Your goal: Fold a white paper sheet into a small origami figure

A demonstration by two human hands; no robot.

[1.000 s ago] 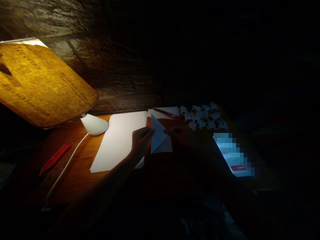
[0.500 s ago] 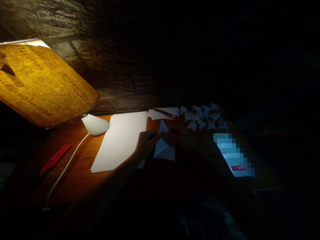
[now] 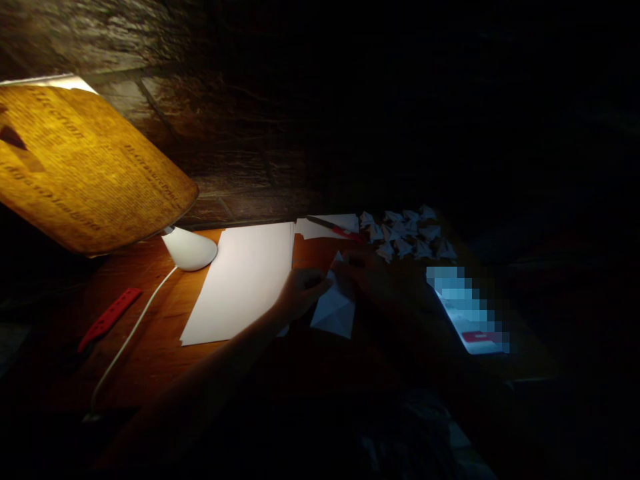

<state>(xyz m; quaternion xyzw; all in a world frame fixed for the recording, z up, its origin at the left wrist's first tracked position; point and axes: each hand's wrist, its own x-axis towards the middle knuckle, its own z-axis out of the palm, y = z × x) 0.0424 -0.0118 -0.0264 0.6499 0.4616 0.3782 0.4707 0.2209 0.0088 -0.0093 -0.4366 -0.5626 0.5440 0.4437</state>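
A folded sheet of white paper [image 3: 336, 312], pointed at its far end, is between my two hands over the wooden table. My left hand [image 3: 301, 291] pinches its left edge, thumb reaching onto the paper. On the other side, my right hand [image 3: 363, 270] has its fingers closed on the paper near the tip; deep shadow hides much of this hand. To the left of my left hand lies a stack of white paper [image 3: 245, 280]. Several small folded paper figures [image 3: 403, 233] sit in rows beyond my right hand.
A lamp with a printed shade [image 3: 95, 173] and white base [image 3: 190, 249] stands at left, its cord [image 3: 135, 333] running forward. A red power strip [image 3: 110, 319] lies beside it. Red-handled scissors [image 3: 335, 228] rest on paper at the back. A lit phone [image 3: 470, 317] lies at right.
Both hands and the folded paper have shifted slightly right and nearer to me. My right hand has moved up towards the pointed tip of the paper.
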